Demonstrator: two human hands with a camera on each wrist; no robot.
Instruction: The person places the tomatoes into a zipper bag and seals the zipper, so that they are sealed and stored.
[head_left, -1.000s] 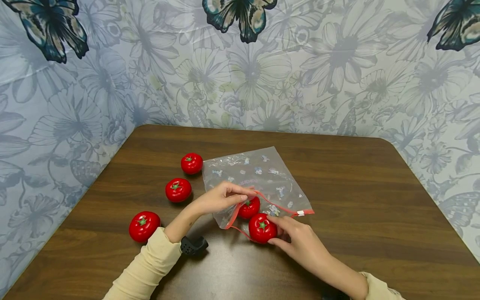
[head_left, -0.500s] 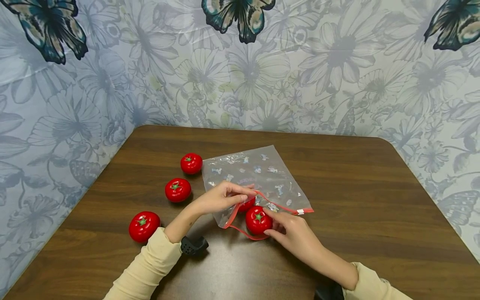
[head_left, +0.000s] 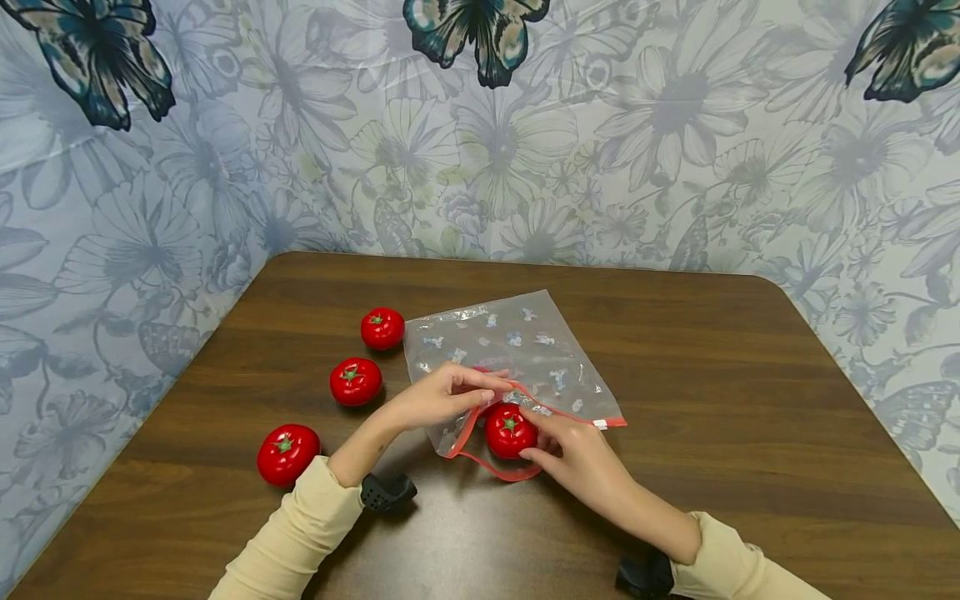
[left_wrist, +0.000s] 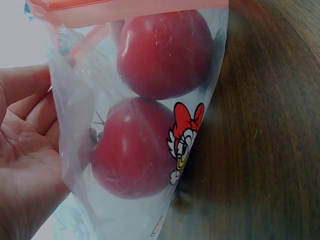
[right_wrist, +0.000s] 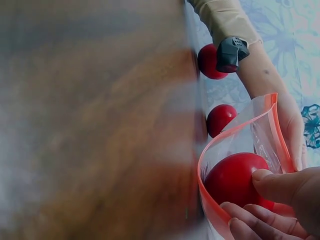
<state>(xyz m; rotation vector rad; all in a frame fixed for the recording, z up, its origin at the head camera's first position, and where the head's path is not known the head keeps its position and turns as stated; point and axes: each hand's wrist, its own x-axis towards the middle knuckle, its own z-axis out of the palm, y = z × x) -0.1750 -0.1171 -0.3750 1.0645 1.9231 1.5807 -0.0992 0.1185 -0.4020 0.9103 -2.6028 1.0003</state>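
A clear zip bag (head_left: pixel 525 333) with a red-edged mouth and small printed figures lies on the table, its mouth parted toward me. My left hand (head_left: pixel 442 400) pinches the upper lip of the mouth between thumb and fingers. My right hand (head_left: pixel 581 457) grips a shiny red tomato (head_left: pixel 510 431) with a green stem, thumb and fingers on its right side. In the right wrist view this tomato (right_wrist: pixel 232 177) sits inside the red-edged opening. Through the plastic, the left wrist view shows a second tomato (left_wrist: pixel 132 150) deeper in the bag, mostly hidden by my left hand in the head view.
Three more tomatoes stand left of the bag: a far one (head_left: pixel 382 328) by its corner, a middle one (head_left: pixel 356 382), and a near one (head_left: pixel 288 455) beside my left sleeve. Behind the brown wooden table (head_left: pixel 712 358) rises a flower-patterned wall (head_left: pixel 637 167).
My right hand has moved the tomato away from me and slightly left, into the bag's mouth. The tomato behind it has slid deeper, under my left hand. The left hand stays in place.
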